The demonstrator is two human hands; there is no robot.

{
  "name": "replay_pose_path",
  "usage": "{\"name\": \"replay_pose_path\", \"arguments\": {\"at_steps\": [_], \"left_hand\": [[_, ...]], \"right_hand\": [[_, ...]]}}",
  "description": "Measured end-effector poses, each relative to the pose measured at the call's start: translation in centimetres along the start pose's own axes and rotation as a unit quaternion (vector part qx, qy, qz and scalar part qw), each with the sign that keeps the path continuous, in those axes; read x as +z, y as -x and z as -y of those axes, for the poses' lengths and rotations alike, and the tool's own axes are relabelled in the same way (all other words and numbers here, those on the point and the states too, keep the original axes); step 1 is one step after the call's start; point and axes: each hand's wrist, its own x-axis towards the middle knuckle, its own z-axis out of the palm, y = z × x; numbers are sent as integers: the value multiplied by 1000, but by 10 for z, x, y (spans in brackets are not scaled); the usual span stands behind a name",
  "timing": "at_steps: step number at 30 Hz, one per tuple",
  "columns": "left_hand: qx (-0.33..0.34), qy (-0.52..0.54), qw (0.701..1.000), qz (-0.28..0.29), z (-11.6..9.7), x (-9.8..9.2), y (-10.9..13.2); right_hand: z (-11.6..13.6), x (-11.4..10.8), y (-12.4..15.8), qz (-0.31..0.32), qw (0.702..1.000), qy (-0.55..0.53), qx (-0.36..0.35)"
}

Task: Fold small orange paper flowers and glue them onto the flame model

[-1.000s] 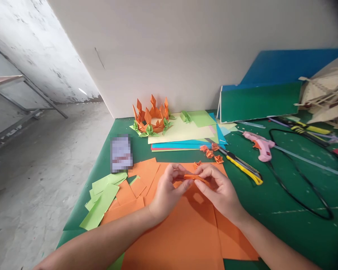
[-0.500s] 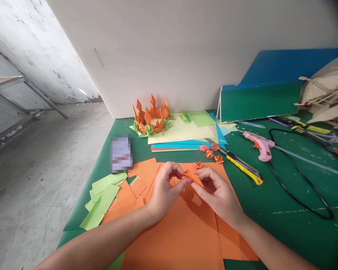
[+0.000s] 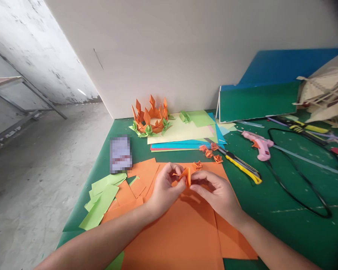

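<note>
My left hand (image 3: 166,189) pinches a small folded piece of orange paper (image 3: 187,175) between thumb and fingers. At the piece's right edge, my right hand (image 3: 220,193) has its thumb and fingertips closed on it. Both hands are above large orange paper sheets (image 3: 174,236). Just beyond them lie several small orange paper roses (image 3: 208,153). An orange origami crown (image 3: 148,117) with green paper leaves (image 3: 148,130) stands at the back of the table.
Green paper pieces (image 3: 101,206) and a pixelated object (image 3: 120,154) are at left. Coloured sheets (image 3: 183,131) are stacked at the back. To the right lie a yellow utility knife (image 3: 243,168) and a pink glue gun (image 3: 259,144) with a looping black cord (image 3: 295,200).
The folded orange piece has been turned from lying slanted and flat to a more upright, opened-out shape between my fingers. My hands have stayed in nearly the same place.
</note>
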Motion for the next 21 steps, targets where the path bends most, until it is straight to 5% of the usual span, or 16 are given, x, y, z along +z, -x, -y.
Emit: {"name": "replay_pose_path", "arguments": {"at_steps": [7, 16, 21], "left_hand": [[-75, 53, 995, 37, 5, 2, 7], [-73, 26, 997, -29, 1, -1, 3], [-80, 45, 996, 9, -2, -1, 4]], "right_hand": [[-1, -3, 0, 3, 1000, 2, -22], [-1, -6, -1, 18, 999, 3, -45], [-1, -4, -3, -23, 997, 48, -55]]}}
